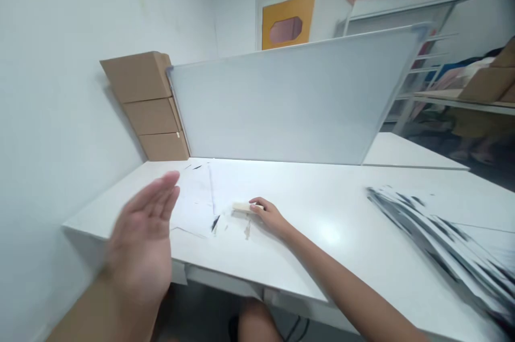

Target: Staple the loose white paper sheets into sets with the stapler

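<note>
**Eraser at the paper, free hand lifted**

Nearest the camera, the left hand (pixel 140 240) is raised above the worktop's (pixel 346 224) near edge, fingers (pixel 161 197) spread flat and released, holding nothing. Further out, the right hand (pixel 270 217) rests on the worktop with its fingers grasping a small pale block, apparently an eraser (pixel 243 207), at its right end. The eraser lies on the surface just beside a white sheet of paper (pixel 193 202) that carries faint pencil lines and a few dark marks.

Judging by this, the step in hand is rubbing at marks on the sheet; the next move would call for the free hand to press the paper flat while the eraser is drawn across it.

Beyond stand a leaning whiteboard (pixel 289 101) and stacked cardboard boxes (pixel 147 106); a fan of printed sheets (pixel 442 240) lies to the right.
</note>
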Demonstrator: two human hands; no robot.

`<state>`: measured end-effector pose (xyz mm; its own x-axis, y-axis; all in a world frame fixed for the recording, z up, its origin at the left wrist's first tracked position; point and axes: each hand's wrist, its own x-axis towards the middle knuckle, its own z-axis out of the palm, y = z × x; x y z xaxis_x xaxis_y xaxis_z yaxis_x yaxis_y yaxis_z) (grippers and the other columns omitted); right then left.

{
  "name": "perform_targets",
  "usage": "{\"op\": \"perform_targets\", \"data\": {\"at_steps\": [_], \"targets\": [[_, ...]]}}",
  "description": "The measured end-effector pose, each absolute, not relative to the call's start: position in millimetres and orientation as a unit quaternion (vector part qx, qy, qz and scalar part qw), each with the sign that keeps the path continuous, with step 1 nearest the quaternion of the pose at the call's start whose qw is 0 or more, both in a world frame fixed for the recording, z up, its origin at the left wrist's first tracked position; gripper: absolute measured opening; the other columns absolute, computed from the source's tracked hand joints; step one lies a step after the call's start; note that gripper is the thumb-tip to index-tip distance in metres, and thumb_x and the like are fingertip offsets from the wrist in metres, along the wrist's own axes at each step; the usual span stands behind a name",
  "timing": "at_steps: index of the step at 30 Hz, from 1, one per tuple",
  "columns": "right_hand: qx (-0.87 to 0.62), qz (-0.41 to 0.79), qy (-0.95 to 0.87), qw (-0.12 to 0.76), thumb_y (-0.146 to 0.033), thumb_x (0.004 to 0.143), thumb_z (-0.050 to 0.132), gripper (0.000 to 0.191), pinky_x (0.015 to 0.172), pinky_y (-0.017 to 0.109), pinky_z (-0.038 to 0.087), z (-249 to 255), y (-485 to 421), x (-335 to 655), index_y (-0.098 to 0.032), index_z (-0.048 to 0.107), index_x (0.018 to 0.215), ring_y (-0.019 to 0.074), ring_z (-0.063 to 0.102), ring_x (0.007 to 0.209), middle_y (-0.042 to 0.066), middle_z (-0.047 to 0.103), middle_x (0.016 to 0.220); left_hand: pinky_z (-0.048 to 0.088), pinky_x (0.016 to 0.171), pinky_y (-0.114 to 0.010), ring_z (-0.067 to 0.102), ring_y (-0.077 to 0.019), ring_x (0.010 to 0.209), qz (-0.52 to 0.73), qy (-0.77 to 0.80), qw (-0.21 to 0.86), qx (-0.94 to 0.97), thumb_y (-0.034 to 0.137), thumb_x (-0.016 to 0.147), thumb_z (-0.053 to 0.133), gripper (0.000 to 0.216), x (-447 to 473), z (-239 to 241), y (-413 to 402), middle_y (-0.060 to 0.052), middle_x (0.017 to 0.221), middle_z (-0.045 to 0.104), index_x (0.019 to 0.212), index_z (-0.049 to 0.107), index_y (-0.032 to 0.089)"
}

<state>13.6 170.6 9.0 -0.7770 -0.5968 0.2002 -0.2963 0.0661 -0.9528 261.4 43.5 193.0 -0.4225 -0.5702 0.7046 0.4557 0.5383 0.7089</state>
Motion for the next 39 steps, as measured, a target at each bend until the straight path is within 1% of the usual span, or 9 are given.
{"op": "perform_targets", "data": {"at_steps": [3, 7, 10, 14, 17, 23, 28, 32, 39], "targets": [[-0.306, -0.631, 0.701, 0.132, -0.045, 0.081, 0.054, 0.031, 0.064, 0.028, 0.041, 9, 169, 12, -0.022, 0.064, 0.1, 0.0169, 0.051, 0.073, 0.003, 0.06, 0.085, 0.032, 0.114, -0.049, 0.045, -0.0272, 0.129, -0.362, -0.842, 0.37, 0.155, 0.041, 0.084, 0.049, 0.047, 198, 127, 1, -0.011, 0.135, 0.054, 0.123, 0.055, 0.016], [-0.252, -0.717, 0.632, 0.153, -0.054, 0.077, 0.058, 0.048, 0.069, 0.028, 0.042, 11, 168, 13, -0.022, 0.06, 0.113, 0.0171, 0.052, 0.078, 0.004, 0.058, 0.094, 0.012, 0.118, -0.055, 0.009, -0.0344, 0.144, -0.125, -0.95, 0.153, 0.243, 0.047, 0.083, 0.05, 0.078, 150, 37, -32, -0.018, 0.155, 0.017, 0.144, 0.024, 0.005], [-0.205, -0.791, 0.541, 0.201, -0.056, 0.074, 0.062, 0.048, 0.076, 0.028, 0.042, 14, 168, 9, -0.02, 0.06, 0.106, 0.017, 0.052, 0.081, 0.005, 0.057, 0.096, 0.018, 0.117, -0.053, 0.013, -0.0316, 0.144, -0.032, -0.97, 0.115, 0.213, 0.047, 0.089, 0.039, 0.066, 130, 13, -34, -0.014, 0.155, 0.021, 0.144, 0.028, 0.011], [-0.233, -0.806, 0.461, 0.291, -0.037, 0.069, 0.065, 0.027, 0.073, 0.028, 0.043, 20, 175, -1, -0.018, 0.058, 0.087, 0.0164, 0.054, 0.075, 0.002, 0.056, 0.079, 0.038, 0.102, -0.053, 0.044, -0.0341, 0.127, 0.007, -0.969, 0.131, 0.208, 0.037, 0.092, 0.037, 0.045, 106, 24, -27, -0.014, 0.135, 0.054, 0.126, 0.054, 0.013], [-0.254, -0.794, 0.431, 0.347, -0.024, 0.064, 0.062, 0.026, 0.069, 0.028, 0.044, 23, 185, -8, -0.019, 0.058, 0.089, 0.0166, 0.057, 0.075, 0.003, 0.059, 0.082, 0.044, 0.091, -0.045, 0.056, -0.0305, 0.106, 0.04, -0.964, 0.167, 0.203, 0.034, 0.094, 0.032, 0.041, 96, 31, -24, -0.014, 0.109, 0.066, 0.111, 0.06, 0.01], [-0.301, -0.719, 0.441, 0.445, -0.037, 0.07, 0.068, 0.03, 0.048, 0.022, 0.036, 27, 184, 1, -0.017, 0.053, 0.087, 0.0103, 0.052, 0.051, 0.002, 0.063, 0.073, 0.042, 0.067, -0.033, 0.06, -0.0228, 0.082, 0.094, -0.955, 0.202, 0.196, 0.035, 0.097, 0.014, 0.051, 96, 22, -23, -0.011, 0.089, 0.063, 0.09, 0.061, 0.014], [-0.265, -0.682, 0.457, 0.506, -0.051, 0.081, 0.058, 0.037, 0.044, 0.021, 0.035, 31, 174, 25, -0.014, 0.055, 0.084, 0.0087, 0.051, 0.045, 0.001, 0.059, 0.066, 0.039, 0.065, -0.03, 0.059, -0.0182, 0.081, 0.123, -0.968, 0.197, 0.094, 0.024, 0.097, 0.024, 0.035, 94, 17, -26, -0.005, 0.084, 0.061, 0.086, 0.057, 0.018], [-0.206, -0.695, 0.442, 0.529, -0.04, 0.089, 0.043, 0.033, 0.048, 0.022, 0.041, 33, 173, 23, -0.011, 0.059, 0.082, 0.0106, 0.055, 0.047, 0.003, 0.061, 0.067, 0.037, 0.066, -0.031, 0.055, -0.018, 0.078, 0.153, -0.967, 0.206, -0.001, 0.016, 0.094, 0.031, 0.027, 91, 17, -26, -0.003, 0.082, 0.059, 0.081, 0.054, 0.019], [-0.212, -0.688, 0.485, 0.497, -0.035, 0.092, 0.042, 0.033, 0.046, 0.02, 0.04, 38, 171, 26, -0.011, 0.062, 0.079, 0.0081, 0.051, 0.046, 0.003, 0.061, 0.068, 0.034, 0.062, -0.034, 0.051, -0.019, 0.07, 0.222, -0.927, 0.262, -0.151, 0.005, 0.087, 0.038, 0.022, 91, 26, -18, -0.002, 0.073, 0.056, 0.079, 0.052, 0.019]]}}
